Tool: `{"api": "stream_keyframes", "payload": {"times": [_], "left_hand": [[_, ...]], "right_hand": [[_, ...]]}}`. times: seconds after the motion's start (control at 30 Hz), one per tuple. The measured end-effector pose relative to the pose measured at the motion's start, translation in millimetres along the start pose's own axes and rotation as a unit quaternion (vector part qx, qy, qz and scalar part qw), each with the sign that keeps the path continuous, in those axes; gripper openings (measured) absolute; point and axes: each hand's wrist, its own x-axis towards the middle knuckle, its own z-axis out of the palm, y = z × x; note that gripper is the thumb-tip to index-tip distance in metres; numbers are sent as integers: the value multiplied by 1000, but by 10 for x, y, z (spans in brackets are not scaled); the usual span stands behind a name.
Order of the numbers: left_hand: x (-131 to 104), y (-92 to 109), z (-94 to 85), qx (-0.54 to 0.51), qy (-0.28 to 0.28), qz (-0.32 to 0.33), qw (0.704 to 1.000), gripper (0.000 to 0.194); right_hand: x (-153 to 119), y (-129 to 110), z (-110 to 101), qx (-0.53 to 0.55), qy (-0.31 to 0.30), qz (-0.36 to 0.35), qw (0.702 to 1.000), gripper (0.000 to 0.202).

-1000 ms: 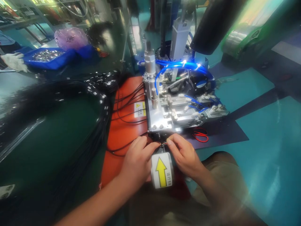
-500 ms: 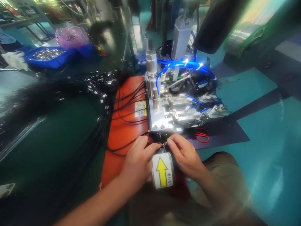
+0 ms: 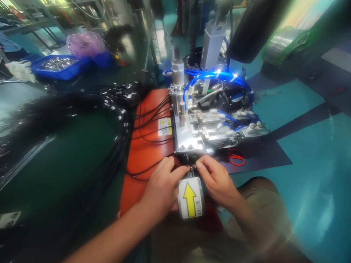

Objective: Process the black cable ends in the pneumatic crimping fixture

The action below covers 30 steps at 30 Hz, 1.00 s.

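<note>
In front of the machine's near edge, my two hands meet with fingertips pinched. A small shiny metal part [image 3: 193, 167] shows between them; its exact kind is too small to make out. My left hand [image 3: 163, 182] is closed, thumb reaching right to the part's left end. On its other end, the thumb and index finger of my right hand [image 3: 216, 177] close. Just below lies a white plate with a yellow arrow [image 3: 189, 199]. The silver machine fixture [image 3: 188, 137] stands right above my fingers. Thin black cables [image 3: 141, 171] cross the orange panel and pass behind my left hand.
Red-handled scissors or pliers [image 3: 236, 157] lie right of the fixture. Blue air hoses [image 3: 219, 75] arch over it. A large coil of black cable [image 3: 120, 120] covers the left bench. Farther back are a blue tray of metal parts [image 3: 59, 73] and a white glove [image 3: 20, 69].
The view has shifted very slightly, so things sit a little farther right. Both hands keep the same pinch on the small metal part.
</note>
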Motion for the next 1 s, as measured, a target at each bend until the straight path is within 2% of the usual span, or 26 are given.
{"api": "stream_keyframes", "payload": {"times": [0.37,0.67,1.0], "left_hand": [[0,-11,26,-26,32,26,999,35],[-9,-29,41,-1,45,44,998,38],[-2,-15,25,-40,52,52,996,40]], "right_hand": [[-12,-12,-7,5,-2,10,1000,22],[-8,22,4,-3,1,0,1000,23],[-18,58,22,11,4,-7,1000,23]]}}
